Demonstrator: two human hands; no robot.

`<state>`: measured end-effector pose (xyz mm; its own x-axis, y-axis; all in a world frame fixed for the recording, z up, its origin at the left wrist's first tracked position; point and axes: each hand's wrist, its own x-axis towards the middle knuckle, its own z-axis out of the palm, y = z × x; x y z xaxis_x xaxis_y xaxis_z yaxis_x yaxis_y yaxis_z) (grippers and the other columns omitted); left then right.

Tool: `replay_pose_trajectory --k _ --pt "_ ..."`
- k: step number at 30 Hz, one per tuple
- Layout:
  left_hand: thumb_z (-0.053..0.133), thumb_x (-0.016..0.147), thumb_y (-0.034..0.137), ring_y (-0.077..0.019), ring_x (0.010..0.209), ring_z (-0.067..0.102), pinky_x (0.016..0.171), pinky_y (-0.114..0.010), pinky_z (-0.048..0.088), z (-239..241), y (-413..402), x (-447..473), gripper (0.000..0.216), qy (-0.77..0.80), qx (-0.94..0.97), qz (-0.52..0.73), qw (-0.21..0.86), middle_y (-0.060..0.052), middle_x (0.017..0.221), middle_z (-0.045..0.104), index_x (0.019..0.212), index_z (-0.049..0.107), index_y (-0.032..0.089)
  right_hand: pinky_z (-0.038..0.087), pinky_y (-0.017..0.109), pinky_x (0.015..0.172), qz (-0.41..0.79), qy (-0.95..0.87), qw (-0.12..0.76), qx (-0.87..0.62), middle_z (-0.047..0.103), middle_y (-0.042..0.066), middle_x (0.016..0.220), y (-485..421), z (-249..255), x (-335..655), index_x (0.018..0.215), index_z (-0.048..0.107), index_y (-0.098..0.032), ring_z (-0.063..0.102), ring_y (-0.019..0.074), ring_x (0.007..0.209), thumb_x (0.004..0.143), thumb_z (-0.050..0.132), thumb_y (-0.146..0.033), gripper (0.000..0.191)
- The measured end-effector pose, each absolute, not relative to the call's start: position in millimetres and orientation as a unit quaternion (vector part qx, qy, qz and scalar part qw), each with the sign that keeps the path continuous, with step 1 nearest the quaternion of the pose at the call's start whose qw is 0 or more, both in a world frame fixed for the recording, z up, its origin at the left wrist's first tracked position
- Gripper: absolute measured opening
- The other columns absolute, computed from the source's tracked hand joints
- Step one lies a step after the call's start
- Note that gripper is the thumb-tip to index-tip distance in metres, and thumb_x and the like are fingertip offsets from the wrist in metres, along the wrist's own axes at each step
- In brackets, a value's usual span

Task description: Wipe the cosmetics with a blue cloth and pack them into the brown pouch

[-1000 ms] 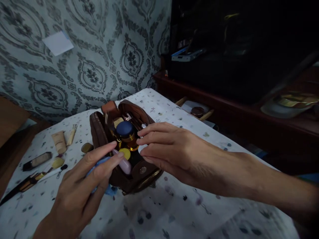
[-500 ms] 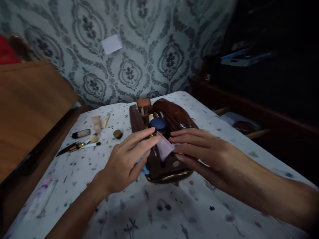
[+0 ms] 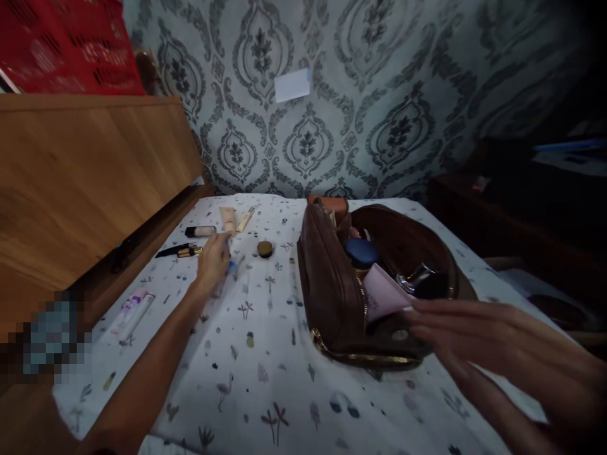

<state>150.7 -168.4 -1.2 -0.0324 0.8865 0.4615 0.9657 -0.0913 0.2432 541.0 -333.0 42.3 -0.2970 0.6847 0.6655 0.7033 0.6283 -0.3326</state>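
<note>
My left hand (image 3: 214, 260) is over the cosmetics on the left of the cloth, fingers curled and a blurred bit of blue showing beside its palm. What it holds cannot be made out. Just beyond the fingers lies a beige tube (image 3: 228, 218); a foundation bottle (image 3: 201, 232) and a black-and-gold cosmetic (image 3: 184, 251) are left of it. My right hand (image 3: 478, 335) has its fingers stretched out by the open brown bag (image 3: 329, 278), fingertips at its near right rim. Inside the bag stand a pink tube (image 3: 383, 294) and a blue-lidded jar (image 3: 361, 253).
A small round gold-topped pot (image 3: 265, 249) and a slim cream tube (image 3: 245, 219) rest on the printed cloth (image 3: 265, 354). A white-and-purple package (image 3: 131, 316) lies at the left. Wooden furniture (image 3: 95, 164) borders the left side, with a red basket (image 3: 76, 50) on top.
My left hand has left the bag and moved left to the cosmetics, carrying something blue. My right hand has drawn back slightly from the pink tube. The view has swung left.
</note>
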Motion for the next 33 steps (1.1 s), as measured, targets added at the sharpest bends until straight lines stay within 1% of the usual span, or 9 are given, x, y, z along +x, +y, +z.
replay_pose_trajectory --k 4,7,10,13,17,21,24,28,33 --pt "0.038 0.094 0.014 -0.0296 0.126 0.054 0.106 -0.045 0.046 -7.9 -160.5 99.5 0.042 -0.747 -0.609 -0.248 0.095 -0.016 0.133 0.06 0.131 0.057 0.014 0.063 0.043 0.087 0.0 -0.852 0.404 -0.334 0.075 0.005 0.11 -337.5 45.3 511.6 0.122 0.067 -0.031 0.071 0.0281 0.104 0.087 0.06 -0.016 0.038" --pt "0.037 0.093 0.013 -0.0328 0.13 0.05 0.105 -0.048 0.045 -12.4 -162.4 71.7 0.046 -0.788 -0.568 -0.219 0.093 -0.019 0.138 0.057 0.136 0.053 0.01 0.064 0.034 0.08 0.064 -0.873 0.399 -0.272 0.076 0.007 0.099 -331.4 49.3 475.1 0.114 0.067 -0.023 0.073 0.0223 0.095 0.088 0.056 -0.006 0.034" --pt "0.04 0.091 0.012 -0.0352 0.125 0.053 0.096 -0.049 0.05 -17.6 -163.2 56.0 0.045 -0.813 -0.551 -0.176 0.072 -0.02 0.132 0.061 0.134 0.055 0.012 0.062 0.029 0.071 0.155 -0.855 0.426 -0.251 0.073 0.006 0.086 -321.6 44.0 438.6 0.1 0.068 -0.018 0.071 0.0183 0.087 0.093 0.051 -0.006 0.022" --pt "0.04 0.091 0.013 -0.0352 0.115 0.059 0.09 -0.05 0.052 -20.7 -161.7 50.4 0.044 -0.817 -0.557 -0.142 0.055 -0.019 0.124 0.064 0.13 0.061 0.017 0.059 0.029 0.07 0.223 -0.856 0.397 -0.245 0.071 0.007 0.081 -311.1 28.1 411.6 0.091 0.068 -0.016 0.067 0.0176 0.082 0.095 0.048 -0.01 0.021" --pt "0.039 0.093 0.016 -0.0369 0.115 0.058 0.087 -0.051 0.053 -20.1 -161.3 50.3 0.045 -0.814 -0.564 -0.126 0.061 -0.019 0.127 0.058 0.131 0.062 0.021 0.057 0.03 0.073 0.283 -0.844 0.374 -0.259 0.071 0.007 0.084 -300.3 2.2 390.4 0.089 0.07 -0.015 0.067 0.017 0.081 0.095 0.051 -0.013 0.019" --pt "0.044 0.092 0.02 -0.0393 0.121 0.053 0.086 -0.05 0.053 -17.7 -162.1 51.4 0.04 -0.816 -0.561 -0.123 0.07 -0.022 0.133 0.052 0.128 0.062 0.017 0.055 0.027 0.071 0.298 -0.83 0.38 -0.28 0.072 0.008 0.082 -297.8 -19.1 381.3 0.088 0.071 -0.014 0.067 0.0165 0.079 0.093 0.051 -0.011 0.021" --pt "0.047 0.091 0.02 -0.0371 0.121 0.054 0.084 -0.047 0.053 -16.2 -162.7 51.8 0.037 -0.819 -0.557 -0.12 0.068 -0.021 0.131 0.055 0.126 0.058 0.016 0.052 0.026 0.068 0.304 -0.829 0.372 -0.285 0.071 0.006 0.077 -300.1 -31.9 381.3 0.085 0.071 -0.015 0.066 0.0158 0.074 0.093 0.051 -0.012 0.022" --pt "0.046 0.091 0.02 -0.0314 0.111 0.06 0.084 -0.043 0.053 -13.7 -165.8 51.9 0.036 -0.823 -0.554 -0.112 0.055 -0.015 0.124 0.063 0.126 0.055 0.019 0.05 0.025 0.068 0.322 -0.82 0.373 -0.29 0.071 0.005 0.078 -303.1 -42.5 384.7 0.087 0.072 -0.016 0.066 0.0153 0.074 0.095 0.053 -0.016 0.021" --pt "0.046 0.091 0.026 -0.0344 0.12 0.056 0.087 -0.044 0.051 -11.4 -170.6 51.2 0.04 -0.818 -0.566 -0.089 0.049 -0.015 0.131 0.056 0.129 0.058 0.024 0.05 0.026 0.07 0.336 -0.811 0.36 -0.317 0.071 0.006 0.08 -303.6 -43.5 386.3 0.087 0.073 -0.016 0.067 0.0161 0.076 0.095 0.052 -0.02 0.022"
